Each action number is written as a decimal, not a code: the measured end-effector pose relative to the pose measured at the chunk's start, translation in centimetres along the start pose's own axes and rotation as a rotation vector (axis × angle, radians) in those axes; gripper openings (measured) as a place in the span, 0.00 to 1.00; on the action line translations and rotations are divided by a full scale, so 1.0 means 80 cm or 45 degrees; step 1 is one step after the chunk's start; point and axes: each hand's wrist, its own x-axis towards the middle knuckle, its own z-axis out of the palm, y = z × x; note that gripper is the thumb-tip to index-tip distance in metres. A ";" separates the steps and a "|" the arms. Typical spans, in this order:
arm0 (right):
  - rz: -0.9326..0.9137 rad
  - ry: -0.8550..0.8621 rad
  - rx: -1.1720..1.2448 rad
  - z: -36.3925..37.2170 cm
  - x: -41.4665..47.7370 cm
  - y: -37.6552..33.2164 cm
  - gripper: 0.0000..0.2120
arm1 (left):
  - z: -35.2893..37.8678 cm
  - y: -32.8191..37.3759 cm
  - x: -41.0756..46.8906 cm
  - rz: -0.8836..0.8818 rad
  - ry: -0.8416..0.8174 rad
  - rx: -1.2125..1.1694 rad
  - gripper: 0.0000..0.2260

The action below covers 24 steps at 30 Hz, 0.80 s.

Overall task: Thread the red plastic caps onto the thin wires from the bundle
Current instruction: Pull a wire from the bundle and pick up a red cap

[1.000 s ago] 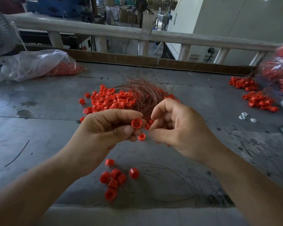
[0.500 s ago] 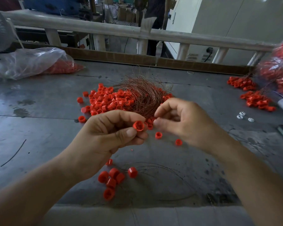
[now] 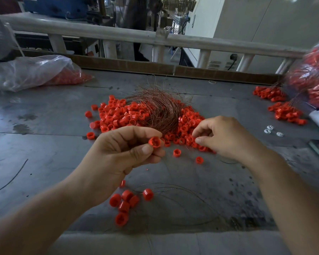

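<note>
L hand [image 3: 118, 159] hovers over table [image 3: 44, 153], thumb + index pinching one red cap [image 3: 154, 142], open end toward camera, other fingers curled under. R hand [image 3: 226, 138] is near it on the right, fingers bent, thumb and index tips down at near edge of the cap pile [image 3: 122, 115]. Tips are slightly apart, can't tell if a wire sits between them. Behind both hands the wire bundle [image 3: 160, 109] lies on the pile mid-table, its near end just beyond the held cap. Two loose caps [image 3: 176, 152] sit on the table btw the hands. A cluster of caps on thin wires [image 3: 125, 201] lies under L wrist, near the front edge [image 3: 155, 234]. Grey tabletop runs wide to the left w/ one stray wire [image 3: 13, 174]. Plastic bag [image 3: 31, 72] at back-left; second bag [image 3: 313, 78] w/ caps at right edge, more caps [image 3: 285, 113] beside it. Cardboard strip [image 3: 136, 65] lines the back edge, railing [image 3: 118, 34] behind.
</note>
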 end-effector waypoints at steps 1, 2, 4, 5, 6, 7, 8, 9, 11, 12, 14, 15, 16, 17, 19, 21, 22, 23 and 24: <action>0.019 -0.005 -0.045 0.002 0.001 0.001 0.04 | 0.000 0.001 0.000 -0.003 -0.004 0.002 0.18; 0.037 -0.016 -0.092 0.005 0.002 0.002 0.04 | 0.000 0.001 0.000 -0.003 -0.005 0.003 0.18; 0.070 -0.054 -0.146 0.012 0.003 0.000 0.05 | 0.001 0.002 0.000 0.002 -0.006 0.002 0.17; 0.078 -0.068 -0.151 0.014 0.004 -0.001 0.06 | 0.001 0.002 0.000 0.003 0.002 0.002 0.16; 0.078 -0.071 -0.154 0.016 0.004 -0.002 0.06 | 0.001 0.002 0.000 0.003 0.012 0.006 0.14; 0.071 -0.067 -0.156 0.018 0.004 -0.003 0.06 | 0.001 0.002 0.000 0.002 0.020 0.009 0.11; 0.058 -0.060 -0.163 0.019 0.004 -0.003 0.05 | 0.001 0.001 0.000 0.001 0.020 0.008 0.09; 0.041 -0.050 -0.170 0.019 0.005 -0.003 0.05 | 0.001 0.001 0.000 0.000 0.018 0.009 0.08; 0.005 -0.018 -0.172 0.018 0.005 -0.003 0.03 | 0.001 0.002 0.000 -0.005 0.005 0.013 0.10; -0.007 0.007 -0.158 0.018 0.006 -0.003 0.02 | 0.000 0.003 -0.001 -0.007 -0.005 0.018 0.13; -0.018 0.064 -0.122 0.015 0.005 -0.003 0.03 | 0.001 0.003 0.000 -0.015 -0.004 0.037 0.14; -0.017 0.093 -0.101 0.013 0.004 -0.004 0.05 | 0.000 0.002 0.000 -0.018 0.003 0.054 0.11; -0.010 0.127 -0.068 0.013 0.004 -0.005 0.06 | 0.001 0.002 0.001 -0.025 0.012 0.069 0.09; 0.006 0.163 -0.013 0.011 0.003 -0.006 0.06 | 0.001 0.002 0.001 -0.032 0.026 0.086 0.10; 0.031 0.218 0.129 0.008 0.002 -0.011 0.07 | 0.002 0.001 0.001 -0.042 0.036 0.110 0.12; 0.023 0.205 0.293 0.005 0.001 -0.017 0.10 | 0.002 0.002 0.000 -0.049 0.040 0.125 0.12; 0.005 0.169 0.401 0.002 -0.001 -0.021 0.12 | 0.002 0.002 -0.001 -0.055 0.043 0.135 0.12; -0.024 0.127 0.515 0.001 -0.002 -0.027 0.13 | 0.002 0.001 -0.001 -0.059 0.045 0.149 0.12; -0.060 0.095 0.604 0.000 -0.005 -0.031 0.15 | 0.002 0.000 0.000 -0.065 0.046 0.161 0.12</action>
